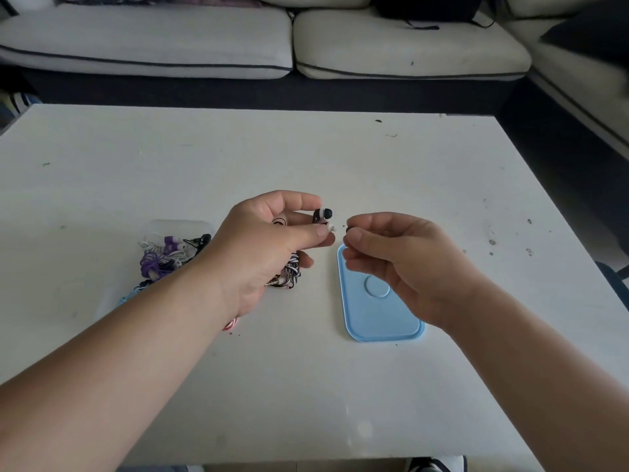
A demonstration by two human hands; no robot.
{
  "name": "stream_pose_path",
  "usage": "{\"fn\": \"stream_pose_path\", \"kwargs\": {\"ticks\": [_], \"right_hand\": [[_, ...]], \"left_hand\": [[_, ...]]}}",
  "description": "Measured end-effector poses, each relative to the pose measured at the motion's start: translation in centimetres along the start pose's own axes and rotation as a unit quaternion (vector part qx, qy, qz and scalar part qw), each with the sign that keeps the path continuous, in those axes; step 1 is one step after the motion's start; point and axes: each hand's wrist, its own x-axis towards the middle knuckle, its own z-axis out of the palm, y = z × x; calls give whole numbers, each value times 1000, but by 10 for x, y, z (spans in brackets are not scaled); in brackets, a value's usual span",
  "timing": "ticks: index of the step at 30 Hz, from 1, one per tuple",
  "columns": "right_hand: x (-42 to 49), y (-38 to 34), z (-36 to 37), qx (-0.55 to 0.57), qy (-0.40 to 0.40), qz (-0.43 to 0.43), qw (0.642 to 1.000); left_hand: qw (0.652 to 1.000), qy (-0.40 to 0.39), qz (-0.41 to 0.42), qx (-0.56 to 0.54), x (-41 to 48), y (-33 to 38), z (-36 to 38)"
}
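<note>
Left hand [269, 240] and right hand [398, 257] are raised over the table [306, 158], close together, not touching. Far left: clear box [177, 225] on the table, tangle of purple, white and black earphones [163, 255] inside. Left hand grips a striped-cable bundle [292, 267]; the cable hangs below the palm. One earbud [323, 214] with a black tip sticks up past the index finger. Thumb and finger pinch a second bud's bare white nozzle [332, 229]. Right hand pinches a small dark ear tip [350, 230] just beside that nozzle, with a small gap. Blue lid [377, 311] lies flat on the table under the right hand. Sofa [238, 39] behind.
</note>
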Motion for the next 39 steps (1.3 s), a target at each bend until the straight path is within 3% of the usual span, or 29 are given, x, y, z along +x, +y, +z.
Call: {"fn": "stream_pose_path", "kwargs": {"ticks": [16, 39], "right_hand": [[0, -1, 19, 64, -45, 11, 997], [-3, -3, 16, 41, -45, -18, 998]], "left_hand": [[998, -11, 53, -17, -3, 3, -10], [996, 17, 85, 31, -3, 5, -9]]}}
